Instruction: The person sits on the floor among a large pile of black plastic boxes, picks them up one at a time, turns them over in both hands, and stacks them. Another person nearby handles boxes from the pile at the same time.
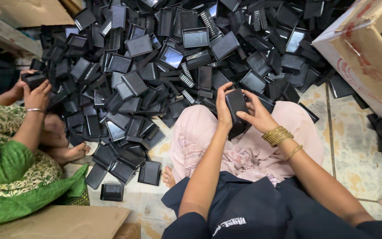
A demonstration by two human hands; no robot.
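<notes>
I sit on the floor and hold a stack of black plastic trays (pixel 236 109) upright over my knee. My left hand (pixel 223 106) grips its left side. On the right side rests my right hand (pixel 256 114), fingers laid across the front of the stack; gold bangles (pixel 278 135) circle that wrist. A large heap of the same black rectangular trays (pixel 169 57) spreads over the floor just beyond my hands.
A co-worker in green sits at the left, both hands (pixel 34 90) on a black tray (pixel 33 80). A cardboard box (pixel 368 57) stands at the right and flat cardboard (pixel 54 221) lies at the lower left. Pale floor tiles (pixel 354 155) show at the right.
</notes>
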